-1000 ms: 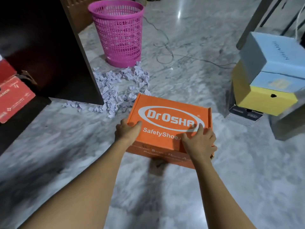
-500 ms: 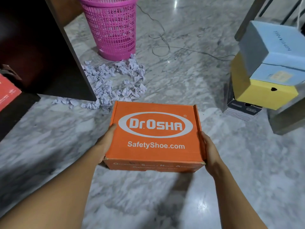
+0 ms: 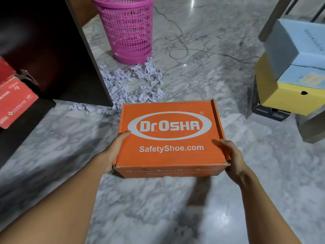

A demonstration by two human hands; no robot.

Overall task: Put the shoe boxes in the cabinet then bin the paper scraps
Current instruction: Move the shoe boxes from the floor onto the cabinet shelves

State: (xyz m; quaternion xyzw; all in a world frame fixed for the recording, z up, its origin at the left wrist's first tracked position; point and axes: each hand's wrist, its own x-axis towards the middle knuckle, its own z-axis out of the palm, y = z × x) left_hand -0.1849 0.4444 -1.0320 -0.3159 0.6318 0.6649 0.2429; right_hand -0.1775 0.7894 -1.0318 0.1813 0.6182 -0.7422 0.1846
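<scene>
Grip: orange shoe box (image 3: 169,136) clamped between both hands, apparently lifted off the marble floor (image 3: 228,76), judging by the shadow beneath. Left hand (image 3: 114,152) wrapped on the left edge, thumb flat on the lid; right hand (image 3: 232,159) wrapped on the right edge by the near corner; fingers underneath hidden. Swing toward the open cabinet (image 3: 44,41), up and left of the left-hand fingers, with a red box (image 3: 15,101) lodged at its mouth. Hold the lid level, press inward evenly and support the base, given the worn near corners. Pass clear of the cabinet side panel and of the paper scraps (image 3: 126,85) just beyond the fingertips. Set down fully before releasing. Reserve the pink basket (image 3: 126,29), farther beyond, for the scraps.
</scene>
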